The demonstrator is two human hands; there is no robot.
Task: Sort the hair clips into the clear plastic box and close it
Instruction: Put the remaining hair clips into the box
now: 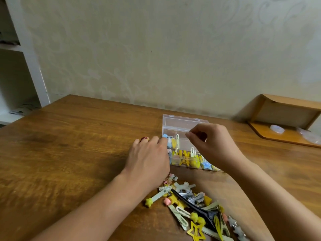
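Clear plastic box (184,124) is seen open on the wooden table (78,136), lid raised toward the wall. Front compartments are already part filled with yellow and blue clips (189,159); the rear compartment looks largely bare.

A sizeable pile of clips (196,202) is left unsorted on the table, just in front of the box, including a long black clip (196,205).

Left hand (149,153) is laid against the box's left end; its fingertips are hidden, so the grip cannot be told. Right hand (213,141) is held over the box, fingers pinched together narrowly; whether a clip is between them cannot be told.

Judged roughly halfway: sorting unfinished, lid not yet closed.
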